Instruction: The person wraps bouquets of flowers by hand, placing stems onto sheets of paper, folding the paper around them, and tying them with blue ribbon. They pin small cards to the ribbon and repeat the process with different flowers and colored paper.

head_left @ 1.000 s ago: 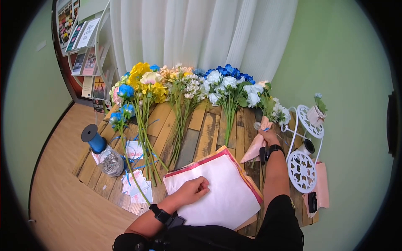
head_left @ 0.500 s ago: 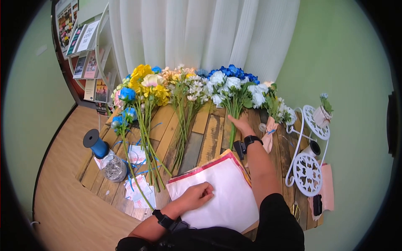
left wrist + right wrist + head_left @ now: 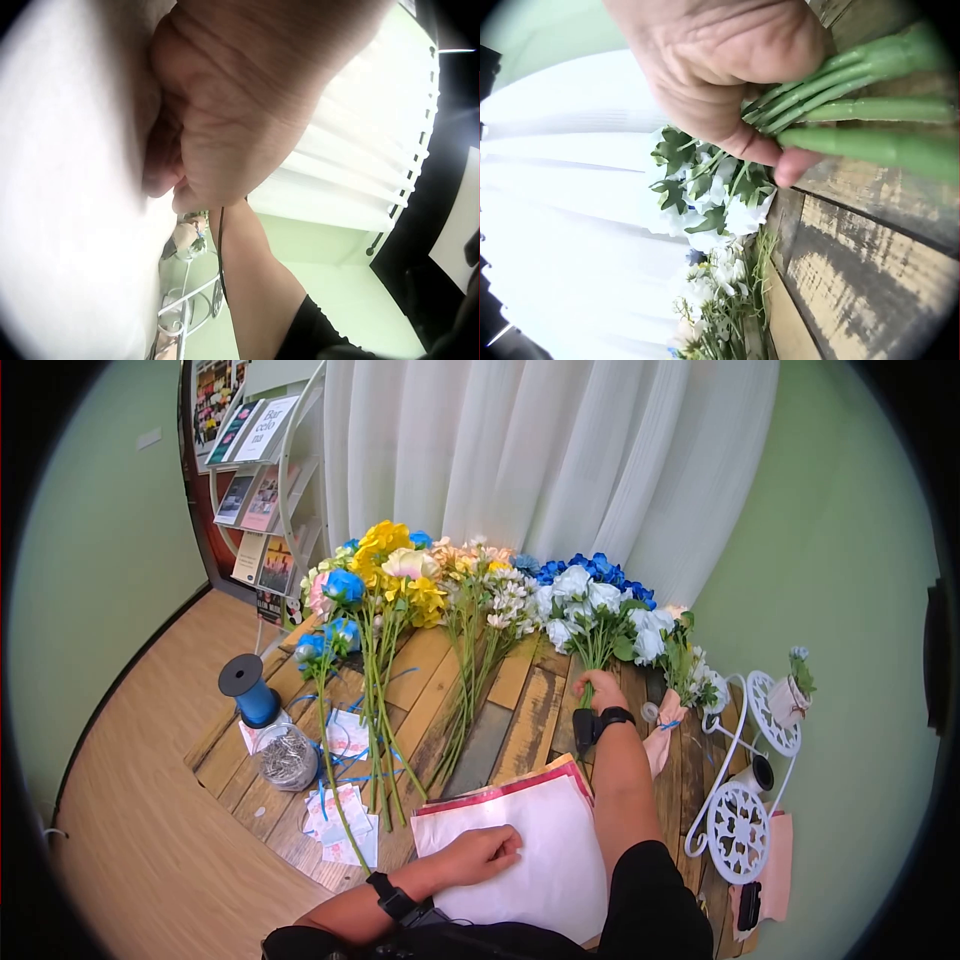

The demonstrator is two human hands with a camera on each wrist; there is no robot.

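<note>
My right hand grips the bundled green stems of pale blue-white artificial flowers. The right wrist view shows thumb and fingers wrapped round several of those stems, with the blooms and leaves on the hand's far side. On a stack of wrapping paper, white on top with red and yellow edges beneath, rests my left hand. Its fingers are loosely curled and hold nothing. To the right of the right hand lies a small bouquet in pink paper, tied with blue ribbon.
Yellow flowers and white sprays lie at the back left, their stems toward me. A blue ribbon spool, a clear jar and printed cards sit on the left. At right stands a white metal stand.
My right hand has let go of the pink-wrapped bouquet, moved left and taken hold of the pale flowers' stems. The left hand has stayed on the paper. The head view has shifted slightly.
</note>
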